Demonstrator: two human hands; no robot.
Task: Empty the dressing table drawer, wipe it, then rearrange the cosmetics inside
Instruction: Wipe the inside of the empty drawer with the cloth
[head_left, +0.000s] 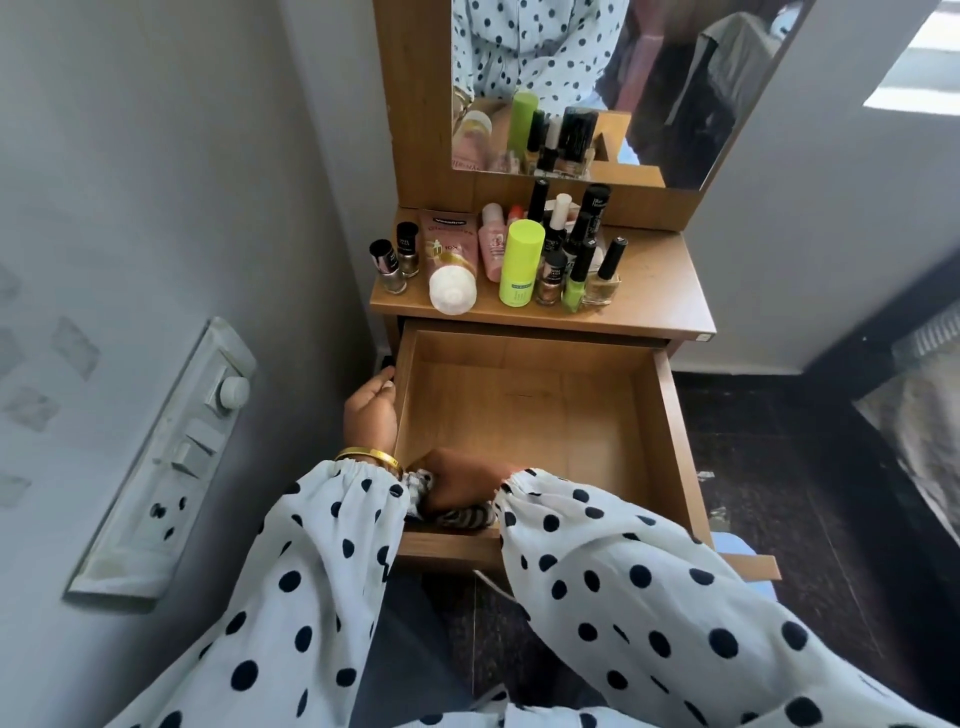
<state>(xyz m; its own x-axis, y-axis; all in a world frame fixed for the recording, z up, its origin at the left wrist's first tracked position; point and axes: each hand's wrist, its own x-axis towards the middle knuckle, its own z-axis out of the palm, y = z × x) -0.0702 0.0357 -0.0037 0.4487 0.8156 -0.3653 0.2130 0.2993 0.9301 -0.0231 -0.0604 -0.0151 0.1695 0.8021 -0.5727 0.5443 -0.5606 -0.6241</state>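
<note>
The wooden drawer (524, 410) is pulled out and its bottom is bare. My left hand (370, 408) grips the drawer's left wall from outside. My right hand (457, 483) is inside the near left corner, pressing a black-and-white striped cloth (462, 517) against the bottom. On the table top (660, 291) stand the cosmetics: a pink tube (451, 254) with a white cap, a lime green bottle (519, 262), a small pink bottle (492, 244) and several nail polish bottles (576, 270). Two more nail polish bottles (395, 260) stand at the left edge.
A mirror (597, 78) rises behind the cosmetics. The grey wall at the left carries a switchboard (171, 457) close to my left arm. Dark floor (789, 467) lies to the right of the drawer, with a black-framed piece of furniture (883, 332) beyond.
</note>
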